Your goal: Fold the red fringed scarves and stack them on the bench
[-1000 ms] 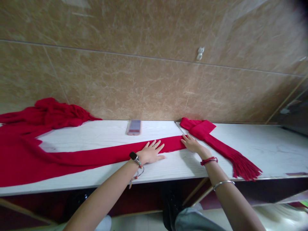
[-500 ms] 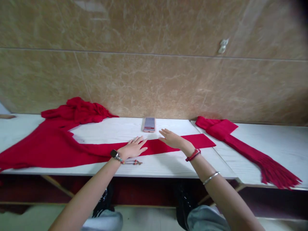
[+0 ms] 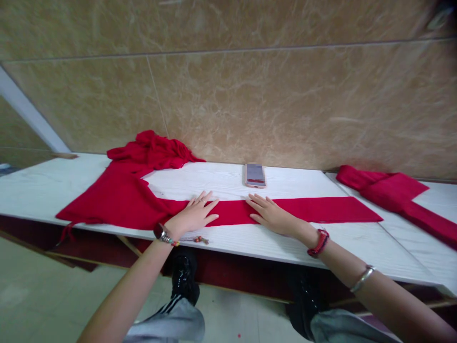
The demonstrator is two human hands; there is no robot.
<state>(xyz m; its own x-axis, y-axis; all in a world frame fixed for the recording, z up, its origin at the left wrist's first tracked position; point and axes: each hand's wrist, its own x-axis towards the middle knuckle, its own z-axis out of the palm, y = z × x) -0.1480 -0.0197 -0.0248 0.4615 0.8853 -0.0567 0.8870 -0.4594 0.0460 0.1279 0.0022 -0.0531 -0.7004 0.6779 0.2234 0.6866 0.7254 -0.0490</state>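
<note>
A long red scarf (image 3: 321, 209) lies along the white tabletop, its right part flattened into a narrow strip. Toward the left the cloth widens and ends in a crumpled heap near the wall. My left hand (image 3: 194, 215) rests palm down on the strip with fingers spread. To its right, my right hand (image 3: 269, 214) also lies flat on the strip, fingers outstretched. Neither hand grips the cloth. Fringe hangs over the front edge at the left.
A phone (image 3: 255, 176) lies behind the strip, near the tiled wall (image 3: 228, 105). Another red scarf (image 3: 392, 190), folded over on itself, lies on the adjoining tabletop at the right. The white table (image 3: 221, 241) has a dark red shelf space beneath its front edge.
My right hand has come down flat onto the strip. The view has turned left, so the phone and the folded scarf appear farther right. My left hand stays on the cloth.
</note>
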